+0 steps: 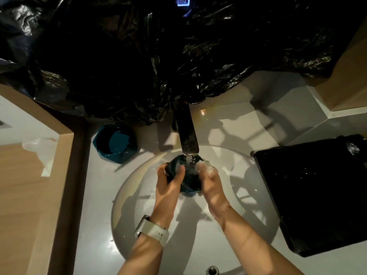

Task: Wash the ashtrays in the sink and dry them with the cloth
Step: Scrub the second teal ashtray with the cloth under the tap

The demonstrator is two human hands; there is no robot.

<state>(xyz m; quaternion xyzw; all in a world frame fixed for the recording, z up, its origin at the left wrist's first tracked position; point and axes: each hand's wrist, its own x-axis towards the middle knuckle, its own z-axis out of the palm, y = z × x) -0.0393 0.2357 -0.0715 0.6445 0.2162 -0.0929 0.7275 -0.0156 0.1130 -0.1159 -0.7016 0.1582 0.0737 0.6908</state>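
A dark teal ashtray (pixel 188 182) is held over the round white sink (pixel 127 199), right under the running faucet (pixel 187 133). My left hand (pixel 168 180) grips its left rim, thumb over the edge. My right hand (pixel 208 176) is on its right side, fingers wet and soapy in the water stream; how they hold it is blurred. A second teal ashtray (pixel 115 143) stands on the counter to the left of the faucet. No cloth can be made out.
Black plastic sheeting (pixel 158 56) covers the wall behind the faucet. A black tray-like box (pixel 313 195) lies on the counter at the right. A wooden ledge with crumpled white tissue (pixel 41 151) runs along the left. A metal knob (pixel 212 270) sits at the sink's near edge.
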